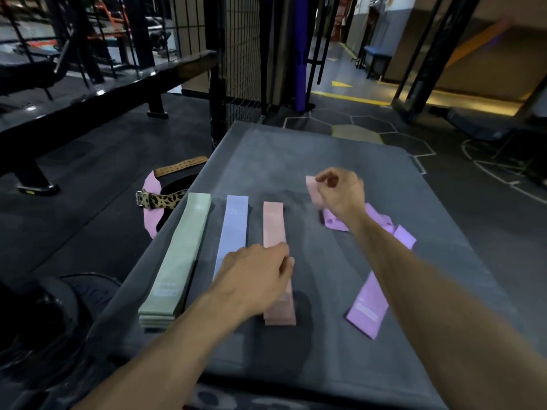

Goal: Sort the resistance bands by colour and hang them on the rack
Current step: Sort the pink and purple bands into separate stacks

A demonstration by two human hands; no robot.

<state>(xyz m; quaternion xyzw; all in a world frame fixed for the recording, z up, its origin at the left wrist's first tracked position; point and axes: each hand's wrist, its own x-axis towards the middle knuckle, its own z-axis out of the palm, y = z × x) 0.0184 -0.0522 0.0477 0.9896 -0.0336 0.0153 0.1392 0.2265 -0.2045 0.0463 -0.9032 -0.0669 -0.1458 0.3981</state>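
Flat bands lie in rows on a grey mat (355, 335). A stack of green bands (180, 255) is leftmost, then a blue band (233, 229), then a pink band pile (275, 226). My left hand (254, 276) rests on the near part of the pink pile, fingers pinching it. My right hand (340, 192) is farther back and raised, pinching one end of another pink band (313, 190) that hangs under it. Purple bands (376, 291) lie in a loose tangle at the right, partly hidden by my right forearm.
A leopard-print belt (159, 201), a brown perforated belt (180, 167) and a pink cloth (151, 220) lie on the floor left of the mat. A black wire-grid rack (239, 54) stands behind the mat. A black bench frame (88, 93) runs along the left.
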